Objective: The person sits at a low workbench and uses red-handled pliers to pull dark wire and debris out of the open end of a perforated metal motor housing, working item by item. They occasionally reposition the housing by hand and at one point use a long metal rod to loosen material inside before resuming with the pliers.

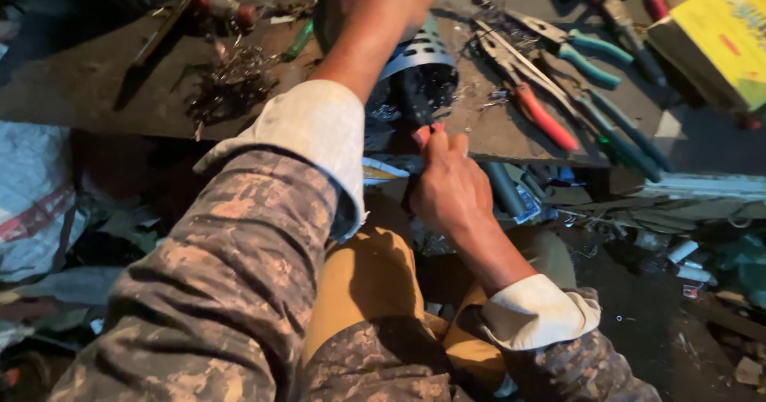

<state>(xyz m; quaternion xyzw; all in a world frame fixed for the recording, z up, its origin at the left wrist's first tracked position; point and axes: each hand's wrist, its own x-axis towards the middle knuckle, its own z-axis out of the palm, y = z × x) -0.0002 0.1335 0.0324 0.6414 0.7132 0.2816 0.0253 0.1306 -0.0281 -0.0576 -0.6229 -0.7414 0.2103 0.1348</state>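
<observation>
While gripped, perforated metal part point(423, 51) under left hand point(375, 3).

Both arms wear long sleeves in a mottled camouflage print of grey, brown and tan. The left sleeve point(231, 290) fills the lower left of the frame; the right sleeve point(574, 366) shows at the lower right. Each ends in a pale, off-white cuff turned back over the wrist, the left cuff point(315, 131) wide and creased, the right cuff point(535, 310) shorter. Between the arms, at lower centre, lie mustard-yellow trousers point(367, 282).
</observation>
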